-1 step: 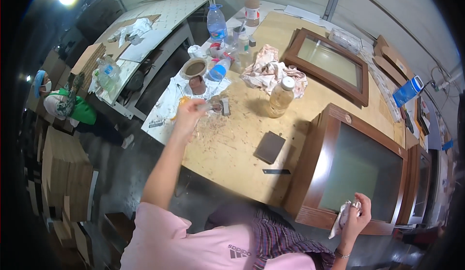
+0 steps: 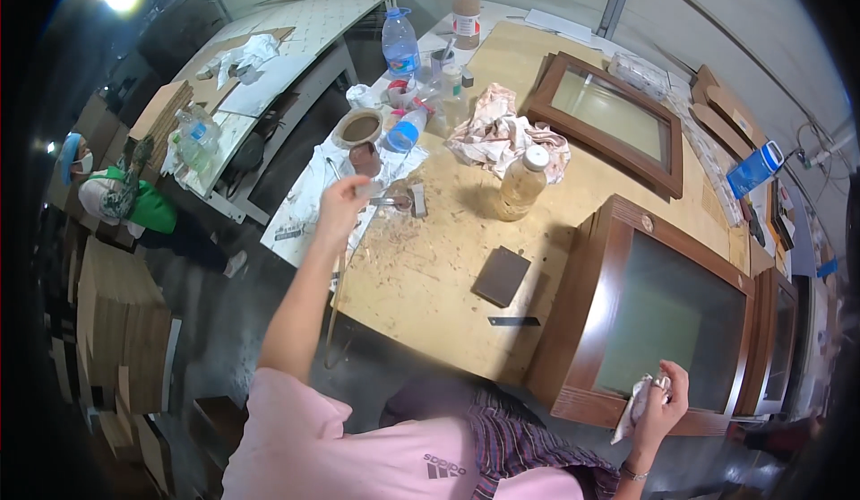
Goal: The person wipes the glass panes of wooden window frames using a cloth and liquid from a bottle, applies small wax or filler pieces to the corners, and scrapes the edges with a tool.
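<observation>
Over the near left part of the bench, my left hand (image 2: pixel 342 204) has its fingers pinched together. A small translucent thing shows at the fingertips, too blurred to name. Beside them a metal-looking tool and a small grey block (image 2: pixel 418 201) lie on the wood. Just beyond stand a bowl of brown liquid (image 2: pixel 361 128) and a small brown-stained cup (image 2: pixel 365 159), on white paper (image 2: pixel 309 186). At the lower right, my right hand (image 2: pixel 665 401) grips a crumpled, stained white cloth (image 2: pixel 634 408) against the front of a brown wooden frame with a glass panel (image 2: pixel 658 312).
A jar of yellowish liquid (image 2: pixel 522 185) stands before a stained rag (image 2: pixel 506 133). A dark sanding pad (image 2: pixel 501 276) and thin black strip (image 2: pixel 514 321) lie nearer. Bottles (image 2: pixel 400 43) and another glazed frame (image 2: pixel 609 119) are farther back. A co-worker (image 2: pixel 134 195) stands left.
My left hand has shifted slightly left, and an orange patch beside it no longer shows. More of the metal-looking tool is visible. My right hand stays on the cloth.
</observation>
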Tool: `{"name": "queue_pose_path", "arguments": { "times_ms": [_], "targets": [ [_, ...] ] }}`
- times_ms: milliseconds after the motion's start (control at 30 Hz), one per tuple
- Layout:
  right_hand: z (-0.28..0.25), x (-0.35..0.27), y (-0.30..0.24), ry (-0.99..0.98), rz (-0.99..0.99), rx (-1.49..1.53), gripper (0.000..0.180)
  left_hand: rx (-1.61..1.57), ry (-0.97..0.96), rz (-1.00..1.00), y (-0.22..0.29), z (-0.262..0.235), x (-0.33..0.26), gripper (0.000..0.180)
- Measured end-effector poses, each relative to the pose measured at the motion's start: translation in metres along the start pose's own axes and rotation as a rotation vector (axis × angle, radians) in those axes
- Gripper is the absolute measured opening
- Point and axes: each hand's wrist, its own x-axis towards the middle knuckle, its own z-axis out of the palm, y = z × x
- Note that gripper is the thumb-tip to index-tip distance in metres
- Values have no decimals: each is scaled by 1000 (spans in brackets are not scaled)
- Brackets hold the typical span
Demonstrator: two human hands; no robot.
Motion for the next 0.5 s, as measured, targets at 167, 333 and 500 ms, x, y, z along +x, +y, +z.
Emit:
{"name": "queue_pose_path", "arguments": {
  "times_ms": [167,333,500],
  "targets": [
    [1,-1,9,2,-29,-61,31,588,194,462,-41,-32,110,32],
    [4,-2,9,36,-22,-124,30,835,54,487,-35,-17,140,25],
    [9,0,1,63,-2,-143,36,987,-61,473,-38,-18,148,25]
  ]
}}
